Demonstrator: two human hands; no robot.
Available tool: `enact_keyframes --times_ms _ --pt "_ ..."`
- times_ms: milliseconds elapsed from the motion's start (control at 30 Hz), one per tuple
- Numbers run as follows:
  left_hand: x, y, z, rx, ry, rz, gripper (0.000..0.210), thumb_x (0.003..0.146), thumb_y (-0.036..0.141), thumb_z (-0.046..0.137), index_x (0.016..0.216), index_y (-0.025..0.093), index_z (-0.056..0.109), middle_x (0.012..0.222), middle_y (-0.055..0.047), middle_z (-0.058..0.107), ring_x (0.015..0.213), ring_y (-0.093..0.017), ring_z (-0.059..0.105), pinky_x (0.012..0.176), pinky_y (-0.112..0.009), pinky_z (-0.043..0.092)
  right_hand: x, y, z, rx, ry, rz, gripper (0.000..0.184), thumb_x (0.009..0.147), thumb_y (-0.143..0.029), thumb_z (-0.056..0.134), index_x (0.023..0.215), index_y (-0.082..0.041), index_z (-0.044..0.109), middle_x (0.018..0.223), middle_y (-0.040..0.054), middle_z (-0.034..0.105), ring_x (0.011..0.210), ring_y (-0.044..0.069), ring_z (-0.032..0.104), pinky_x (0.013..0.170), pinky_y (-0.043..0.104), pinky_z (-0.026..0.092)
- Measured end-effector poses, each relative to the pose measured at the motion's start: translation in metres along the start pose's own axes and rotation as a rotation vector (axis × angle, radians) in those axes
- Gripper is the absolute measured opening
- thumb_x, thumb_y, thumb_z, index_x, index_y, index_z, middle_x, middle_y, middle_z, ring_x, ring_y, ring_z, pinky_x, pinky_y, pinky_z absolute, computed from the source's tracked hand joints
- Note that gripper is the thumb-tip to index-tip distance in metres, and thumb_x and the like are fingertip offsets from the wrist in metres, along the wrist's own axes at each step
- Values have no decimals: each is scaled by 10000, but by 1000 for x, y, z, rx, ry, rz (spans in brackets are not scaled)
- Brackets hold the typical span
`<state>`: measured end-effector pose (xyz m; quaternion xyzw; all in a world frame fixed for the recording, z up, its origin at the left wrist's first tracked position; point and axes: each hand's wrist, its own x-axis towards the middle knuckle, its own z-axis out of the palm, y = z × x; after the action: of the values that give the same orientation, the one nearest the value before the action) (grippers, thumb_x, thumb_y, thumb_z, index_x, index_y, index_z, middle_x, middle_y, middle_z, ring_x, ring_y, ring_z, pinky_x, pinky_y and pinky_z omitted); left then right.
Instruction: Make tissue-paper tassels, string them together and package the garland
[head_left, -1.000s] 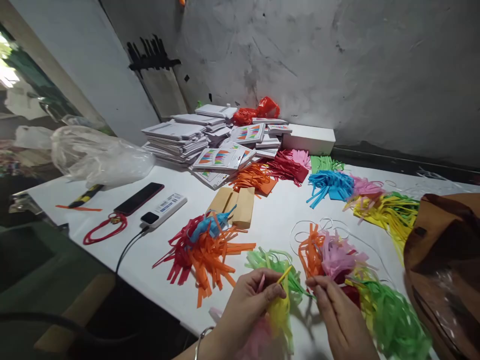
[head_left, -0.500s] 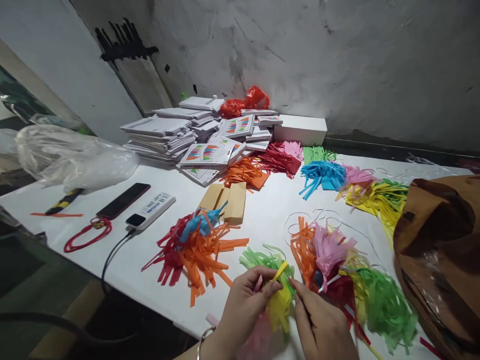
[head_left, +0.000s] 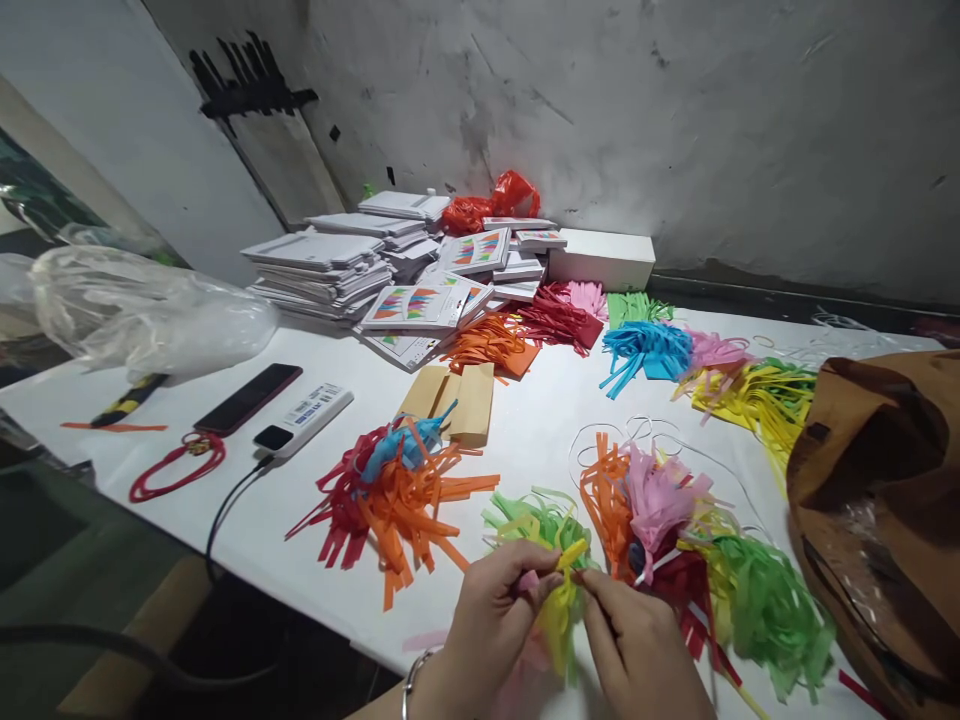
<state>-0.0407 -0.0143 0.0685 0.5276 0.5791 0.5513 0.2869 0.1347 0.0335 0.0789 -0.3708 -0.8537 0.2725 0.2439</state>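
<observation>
Pinched closed, my left hand (head_left: 499, 610) grips a yellow paper tassel (head_left: 556, 622) near its top. My right hand (head_left: 626, 630) meets it from the other side, its fingertips closed on the yellow strips. A folded yellow end sticks up between the two hands, and the fringe hangs below them. Pink paper shows inside and under my left hand. Just behind the fingers lies a green tassel (head_left: 541, 515). To the right of my right hand sit a pink tassel (head_left: 664, 495), an orange tassel (head_left: 606, 490) and a green tassel (head_left: 776, 600).
Orange, red and blue tassels (head_left: 405, 490) lie left of my hands, near tan folded paper (head_left: 471, 405). Stacked printed packs (head_left: 412, 305) stand by the wall. A phone (head_left: 249, 398), a white power bank (head_left: 304, 420), a plastic bag (head_left: 157, 310) and a brown bag (head_left: 885, 480) surround the area.
My hands have come together around the yellow tassel's top, and the right fingers have moved in closer. The folded yellow end has shifted slightly lower and right. Things on the table stay put.
</observation>
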Motion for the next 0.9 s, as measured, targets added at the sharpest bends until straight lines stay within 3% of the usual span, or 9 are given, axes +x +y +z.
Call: enact_keyframes --times_ms 133,200,267,367,567,667,733,833,900 --pt "0 -4 -1 58 -30 130 246 835 54 580 929 224 731 820 -32 747 752 -157 706 693 -233 570 0 -1 -2 203 54 213 333 996 -410 462 1053 -227 734 946 99 771 837 243 731 751 303 575" --pt "1 -3 -3 93 -47 221 322 818 8 527 951 225 723 840 -41 756 798 -164 718 731 -242 580 1 -2 -1 390 -13 324 391 983 -508 476 1102 -216 708 765 71 733 644 208 677 599 278 543" --pt "3 0 -5 120 -59 287 362 807 -11 495 976 223 714 863 -54 762 827 -167 725 739 -241 585 4 -3 0 640 -138 395 484 968 -571 488 1219 -182 634 623 6 638 462 140 549 451 228 437" --pt "4 7 -8 162 -93 337 337 817 8 504 990 210 711 878 -80 760 800 -169 725 678 -226 582 8 -8 1 927 -241 450 635 927 -639 533 1317 -138 524 610 -40 581 400 77 449 408 186 348" --pt "6 13 -10 145 -121 354 286 844 32 519 969 202 711 861 -83 746 769 -157 715 664 -211 572 11 -9 2 1164 -345 477 790 825 -657 676 1350 -102 478 524 -64 550 370 67 412 394 171 316" --pt "7 11 -11 146 -163 398 334 816 4 515 1004 203 706 886 -87 747 777 -164 713 670 -215 564 12 -5 5 1227 -299 475 730 838 -620 689 1331 -117 495 510 -68 551 353 60 394 388 162 290" --pt "8 9 -13 158 -202 414 360 813 -4 503 1027 205 701 892 -89 746 771 -170 708 663 -223 555 12 -4 7 1210 -228 478 608 862 -610 667 1215 -125 568 508 -67 540 365 57 393 398 162 289" --pt "7 6 -14 219 -245 445 325 853 28 498 1044 200 697 901 -99 749 745 -179 695 636 -238 531 13 -8 12 1076 -146 482 478 897 -622 605 979 -152 626 517 -73 492 400 66 403 419 176 326" --pt "5 3 -13 275 -262 456 291 888 61 486 1037 190 700 903 -108 752 748 -192 691 640 -258 518 14 -9 13 891 -49 429 425 907 -595 599 878 -173 643 615 -30 550 520 102 514 502 203 423"
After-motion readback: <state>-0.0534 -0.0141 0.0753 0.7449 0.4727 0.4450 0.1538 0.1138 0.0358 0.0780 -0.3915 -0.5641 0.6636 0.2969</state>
